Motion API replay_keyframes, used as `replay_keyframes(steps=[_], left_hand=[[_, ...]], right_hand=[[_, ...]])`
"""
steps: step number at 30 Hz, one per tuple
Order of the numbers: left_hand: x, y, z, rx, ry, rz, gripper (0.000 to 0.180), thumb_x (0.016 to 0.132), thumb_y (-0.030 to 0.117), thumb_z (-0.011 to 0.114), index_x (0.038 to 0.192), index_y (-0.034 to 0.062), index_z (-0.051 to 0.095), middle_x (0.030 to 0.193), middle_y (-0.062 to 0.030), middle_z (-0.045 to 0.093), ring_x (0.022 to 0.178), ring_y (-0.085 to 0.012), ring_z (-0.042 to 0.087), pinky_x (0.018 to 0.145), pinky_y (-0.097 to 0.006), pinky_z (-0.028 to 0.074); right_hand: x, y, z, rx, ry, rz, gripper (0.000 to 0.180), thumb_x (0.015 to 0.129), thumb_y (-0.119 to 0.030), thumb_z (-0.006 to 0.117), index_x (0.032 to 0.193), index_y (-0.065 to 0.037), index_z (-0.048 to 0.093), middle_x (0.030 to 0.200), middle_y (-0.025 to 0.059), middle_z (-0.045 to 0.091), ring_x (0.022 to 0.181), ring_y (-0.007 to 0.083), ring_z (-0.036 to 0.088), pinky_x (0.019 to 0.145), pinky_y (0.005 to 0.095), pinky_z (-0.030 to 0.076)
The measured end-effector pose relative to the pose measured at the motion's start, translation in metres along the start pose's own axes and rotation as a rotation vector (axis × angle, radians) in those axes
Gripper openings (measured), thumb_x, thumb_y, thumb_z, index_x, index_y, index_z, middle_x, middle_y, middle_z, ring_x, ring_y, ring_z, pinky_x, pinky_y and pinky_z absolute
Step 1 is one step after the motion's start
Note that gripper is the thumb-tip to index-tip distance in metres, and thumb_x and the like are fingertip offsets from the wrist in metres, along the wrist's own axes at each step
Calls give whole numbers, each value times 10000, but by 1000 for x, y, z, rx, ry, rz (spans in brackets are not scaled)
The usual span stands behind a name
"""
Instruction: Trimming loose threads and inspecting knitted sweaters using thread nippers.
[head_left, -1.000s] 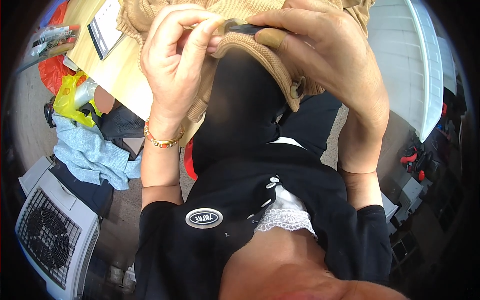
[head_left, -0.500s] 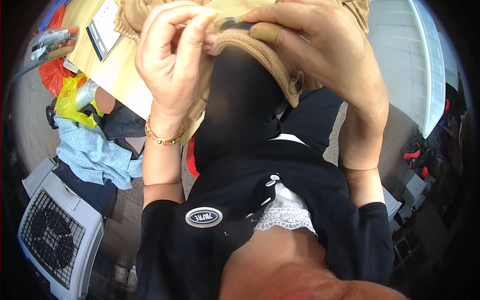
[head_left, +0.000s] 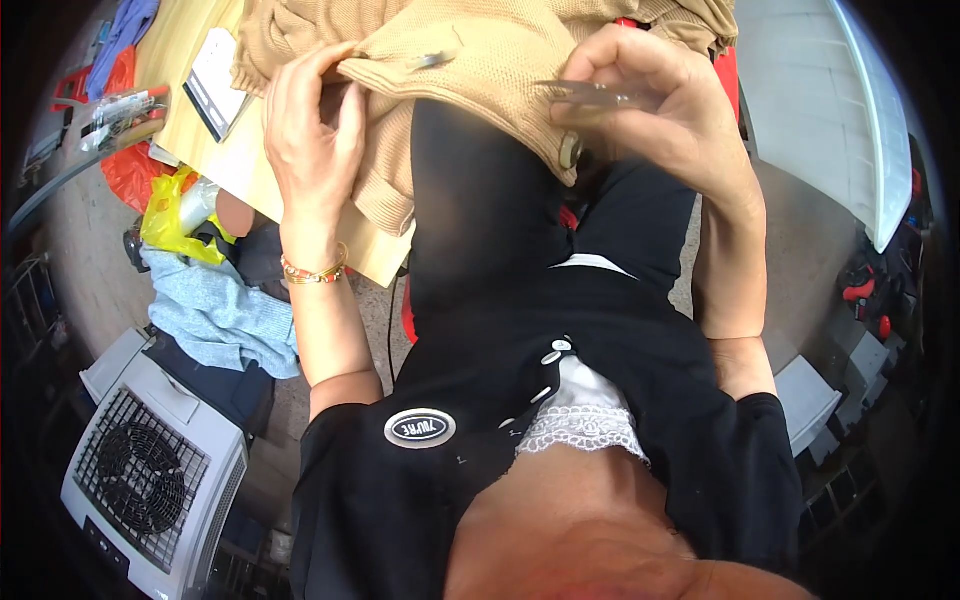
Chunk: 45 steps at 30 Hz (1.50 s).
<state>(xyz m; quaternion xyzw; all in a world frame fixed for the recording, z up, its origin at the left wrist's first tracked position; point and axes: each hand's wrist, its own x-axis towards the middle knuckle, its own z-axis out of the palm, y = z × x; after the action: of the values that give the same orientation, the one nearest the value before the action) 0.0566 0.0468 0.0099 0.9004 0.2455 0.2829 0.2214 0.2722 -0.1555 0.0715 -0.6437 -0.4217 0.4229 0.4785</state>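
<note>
Wooden table (head_left: 250,170) | left hand (head_left: 310,120) pinches beige sweater (head_left: 480,60) | right hand (head_left: 660,110) grips scissors (head_left: 590,95), lying level, tips leftward

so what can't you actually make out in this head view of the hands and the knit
- Thin clear tool in the right hand: motion-blurred, kind unclear.
- Tan knit garment: its upper part is cut off by the top edge.
- Left hand fingertips: tucked under the garment's ribbed edge.
- Small pale piece on the knit: too blurred to identify.
</note>
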Motion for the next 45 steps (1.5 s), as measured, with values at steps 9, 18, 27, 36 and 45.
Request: replay_keyframes(steps=[9, 18, 27, 36, 45], left_hand=[[-12, 51, -21, -271, 233, 233, 335, 746, -102, 714, 1055, 10, 650, 1003, -114, 671, 927, -224, 659, 803, -293, 547], [-32, 68, -27, -401, 45, 138, 364, 681, 6, 861, 997, 23, 683, 984, -117, 658, 920, -232, 663, 803, -321, 538], [-10, 107, -18, -48, -69, 190, 384, 734, 42, 865, 1101, 104, 771, 1056, -83, 609, 891, -162, 615, 755, -266, 522], [-16, 96, -16, -128, 43, 248, 220, 754, 22, 839, 960, 55, 766, 1002, -80, 616, 799, -153, 633, 684, -261, 523], [-34, 83, -2, -508, 225, 4, 145, 904, -15, 709, 1038, -10, 653, 1037, -93, 630, 895, -144, 628, 783, -237, 524]], right_hand=[[-42, 41, -85, 25, -110, -291, 169, 819, -76, 747, 913, 4, 632, 820, 36, 639, 687, 70, 562, 609, 206, 403], [-66, 62, -96, -53, -15, -104, 241, 828, 70, 626, 1049, 1, 690, 987, 38, 692, 744, 23, 506, 652, 176, 376], [-40, 14, -31, 77, 54, -117, 504, 767, 65, 799, 1238, 57, 620, 831, -18, 561, 670, 21, 505, 571, 180, 374], [-33, 4, -1, 133, 28, -182, 511, 800, -37, 837, 1259, 33, 623, 862, -13, 605, 729, 25, 512, 619, 179, 406], [-17, -14, 17, -216, 69, -393, 326, 813, -68, 798, 1119, 1, 709, 804, 76, 631, 653, 163, 578, 584, 260, 446]])
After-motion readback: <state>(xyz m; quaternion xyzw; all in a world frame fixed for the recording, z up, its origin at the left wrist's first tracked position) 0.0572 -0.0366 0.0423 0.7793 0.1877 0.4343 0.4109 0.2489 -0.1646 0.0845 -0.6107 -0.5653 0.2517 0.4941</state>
